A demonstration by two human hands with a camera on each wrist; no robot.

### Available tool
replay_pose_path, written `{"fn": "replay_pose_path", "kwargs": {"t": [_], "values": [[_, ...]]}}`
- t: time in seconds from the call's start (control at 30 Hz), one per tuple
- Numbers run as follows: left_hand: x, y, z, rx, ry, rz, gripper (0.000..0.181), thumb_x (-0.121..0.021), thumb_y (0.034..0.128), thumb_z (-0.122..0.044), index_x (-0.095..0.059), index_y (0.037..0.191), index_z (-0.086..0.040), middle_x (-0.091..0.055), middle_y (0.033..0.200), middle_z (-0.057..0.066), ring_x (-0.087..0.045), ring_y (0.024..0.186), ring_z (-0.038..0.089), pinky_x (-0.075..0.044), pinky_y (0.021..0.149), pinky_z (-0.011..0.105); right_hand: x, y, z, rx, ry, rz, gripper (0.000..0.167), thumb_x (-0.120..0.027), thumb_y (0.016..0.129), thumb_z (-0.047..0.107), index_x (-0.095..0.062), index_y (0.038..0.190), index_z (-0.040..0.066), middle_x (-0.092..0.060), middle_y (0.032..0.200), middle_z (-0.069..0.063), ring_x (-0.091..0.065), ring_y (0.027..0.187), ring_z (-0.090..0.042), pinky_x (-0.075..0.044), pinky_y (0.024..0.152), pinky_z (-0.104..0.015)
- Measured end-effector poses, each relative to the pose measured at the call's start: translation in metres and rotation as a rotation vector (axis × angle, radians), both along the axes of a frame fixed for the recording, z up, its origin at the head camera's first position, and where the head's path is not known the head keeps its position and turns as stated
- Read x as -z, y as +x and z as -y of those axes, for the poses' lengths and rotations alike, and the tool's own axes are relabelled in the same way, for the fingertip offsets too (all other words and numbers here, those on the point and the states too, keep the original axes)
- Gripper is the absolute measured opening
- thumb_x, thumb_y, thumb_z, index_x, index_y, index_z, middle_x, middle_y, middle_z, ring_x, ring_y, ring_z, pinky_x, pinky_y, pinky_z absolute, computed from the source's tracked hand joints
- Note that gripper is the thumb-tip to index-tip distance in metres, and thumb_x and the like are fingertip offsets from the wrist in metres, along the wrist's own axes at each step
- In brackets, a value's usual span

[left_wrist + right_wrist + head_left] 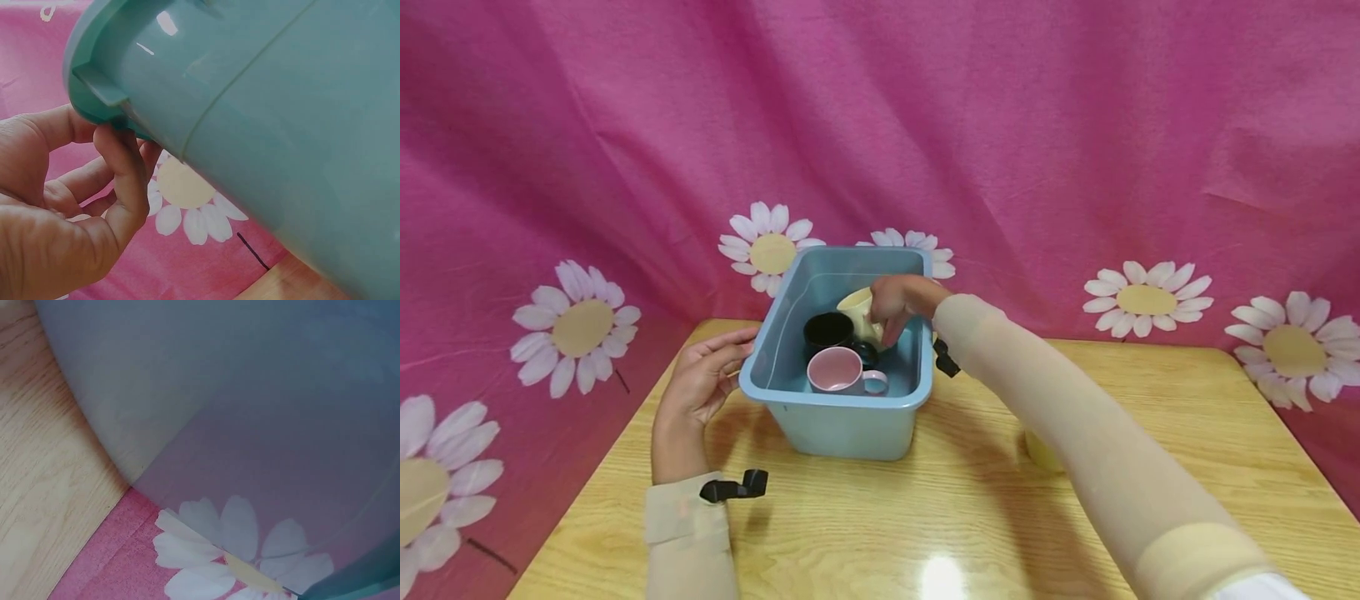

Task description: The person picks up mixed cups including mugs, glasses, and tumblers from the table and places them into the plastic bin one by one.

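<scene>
A blue-grey plastic tub (842,425) stands on the table and holds several mugs. My left hand (703,375) is at the tub's left side, its thumb and fingers bent against the rim, as the left wrist view shows closely. Inside the tub, my right hand (901,304) reaches down and grips a cream mug (855,308), which leans over. A black mug (827,331) sits to the left of that one. Nearest the front wall is a pink mug (835,370) with its handle to the right. In the right wrist view the tub wall (206,381) hides the right hand.
A yellow object (1042,452) stands on the wooden table (880,517), mostly hidden behind the right forearm. A pink cloth (1000,150) with white daisies hangs behind the table and down its sides.
</scene>
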State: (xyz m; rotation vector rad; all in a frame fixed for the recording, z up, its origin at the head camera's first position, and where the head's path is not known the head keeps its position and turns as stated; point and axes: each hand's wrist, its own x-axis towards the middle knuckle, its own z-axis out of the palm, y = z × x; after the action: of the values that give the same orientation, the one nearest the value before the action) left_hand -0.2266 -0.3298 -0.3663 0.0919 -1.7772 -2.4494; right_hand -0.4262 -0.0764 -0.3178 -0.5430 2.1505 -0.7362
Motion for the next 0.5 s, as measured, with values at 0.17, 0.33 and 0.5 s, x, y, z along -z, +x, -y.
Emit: {"fn": "replay_pose_path", "kwargs": {"t": [0.17,0.33,0.5], "values": [[0.0,0.002,0.001,-0.011,-0.001,0.003,0.024,-0.064,0.0988,0.001,-0.082,0.106,-0.013,-0.078,0.101,-0.001,-0.073,0.085,0.012,-0.061,0.077,0.026,0.001,0.005,0.004,-0.058,0.07,-0.09,0.015,-0.056,0.102,0.004,-0.056,0.107,-0.011,-0.065,0.094,-0.022,-0.074,0.08,-0.026,-0.061,0.085,-0.042],[0.001,0.002,0.002,-0.015,-0.003,0.006,0.023,-0.064,0.0987,0.001,-0.081,0.111,-0.01,-0.078,0.1,-0.001,-0.074,0.085,0.012,-0.061,0.077,0.025,0.01,0.009,0.008,-0.097,0.236,-0.327,0.002,-0.055,0.097,-0.004,-0.057,0.096,-0.004,-0.061,0.091,-0.018,-0.068,0.063,-0.021,-0.063,0.073,-0.037],[0.001,0.001,0.001,-0.02,-0.016,0.01,0.023,-0.065,0.0987,-0.001,-0.077,0.118,-0.004,-0.077,0.101,-0.001,-0.073,0.087,0.013,-0.061,0.078,0.027,0.013,0.01,0.012,-0.097,0.31,-0.43,0.01,-0.054,0.097,-0.006,-0.058,0.105,-0.002,-0.059,0.105,-0.018,-0.068,0.077,-0.023,-0.063,0.065,-0.031]]}}
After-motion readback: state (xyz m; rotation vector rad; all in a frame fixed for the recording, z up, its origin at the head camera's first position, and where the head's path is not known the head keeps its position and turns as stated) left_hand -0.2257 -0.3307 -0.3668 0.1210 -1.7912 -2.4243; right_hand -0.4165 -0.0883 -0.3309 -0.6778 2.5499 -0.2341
